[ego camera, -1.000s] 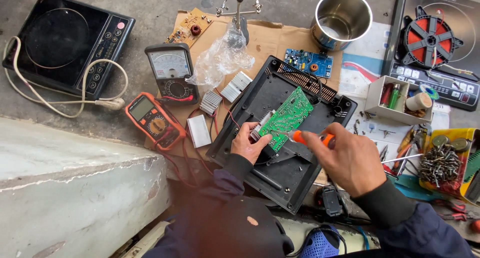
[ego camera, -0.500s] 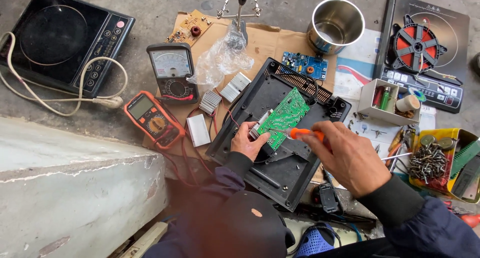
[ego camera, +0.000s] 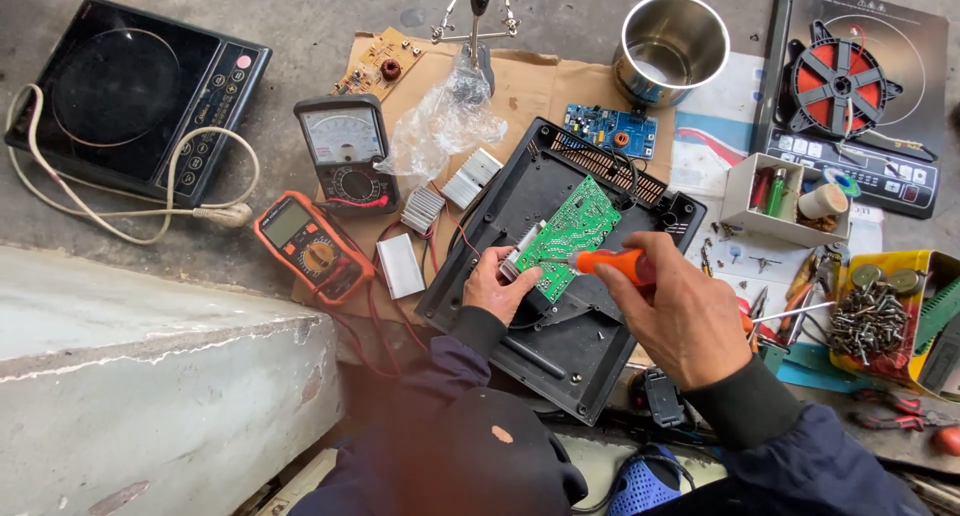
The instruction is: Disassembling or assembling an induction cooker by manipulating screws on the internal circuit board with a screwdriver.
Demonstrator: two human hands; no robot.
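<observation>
Screwdriver [ego camera: 607, 264], orange-handled, is gripped in the closed right hand [ego camera: 678, 314], its tip set against the green board [ego camera: 568, 234]. The board is steadied at its near edge by the left hand [ego camera: 497, 286], fingers curled around it, above the black casing [ego camera: 560, 346]. An orange multimeter [ego camera: 308, 246] lies well to the left.

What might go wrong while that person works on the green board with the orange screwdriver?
The screwdriver in the right hand could slip and scratch the green circuit board, which the left hand steadies only at one corner. A loosened screw might also drop into the black casing and be hard to find.
</observation>
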